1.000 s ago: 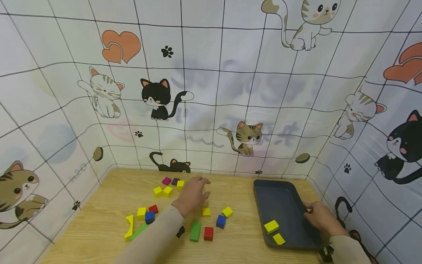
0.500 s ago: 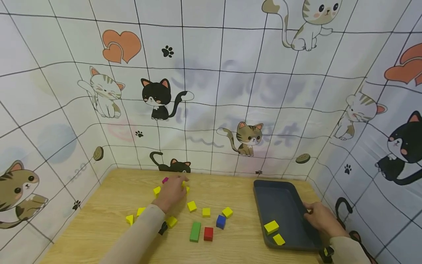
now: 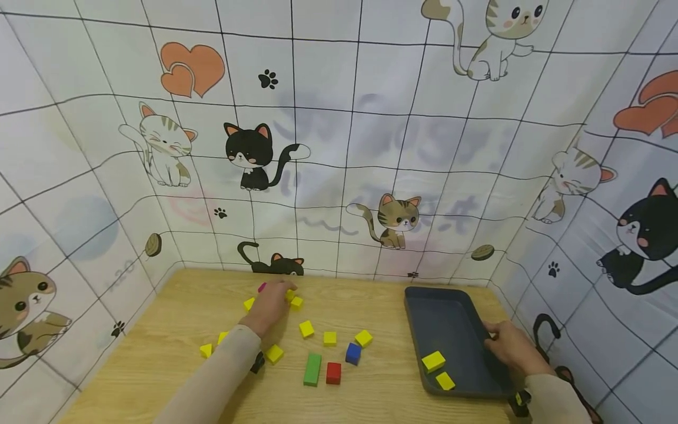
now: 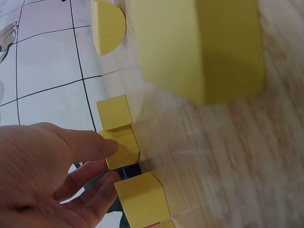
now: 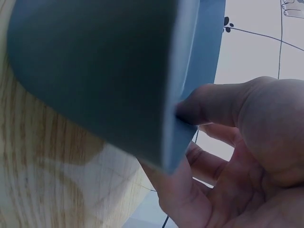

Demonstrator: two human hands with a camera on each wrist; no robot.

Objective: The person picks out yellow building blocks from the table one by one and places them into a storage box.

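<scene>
My left hand (image 3: 269, 307) reaches into the cluster of toy blocks at the back left of the table. In the left wrist view its thumb lies on the face of a yellow block (image 4: 127, 147) and the index finger bends behind it, pinching it. Another yellow block (image 4: 114, 112) touches it on one side; a dark purple block (image 4: 133, 170) and a larger-looking yellow block (image 4: 143, 199) sit on the other. On the right, my right hand (image 3: 512, 346) grips the edge of a dark grey tray (image 3: 455, 324), thumb over the rim, fingers beneath.
Two yellow blocks (image 3: 434, 361) lie inside the tray near its front left. Mid-table are a green block (image 3: 312, 370), a red block (image 3: 333, 373), a blue block (image 3: 353, 353) and several yellow blocks (image 3: 330, 338). The left forearm covers part of the left-hand blocks. A cat-printed curtain surrounds the table.
My left hand has moved left from beside the back cluster onto it, and its fingers have come down on a yellow block. The right hand and the tray have stayed in place.
</scene>
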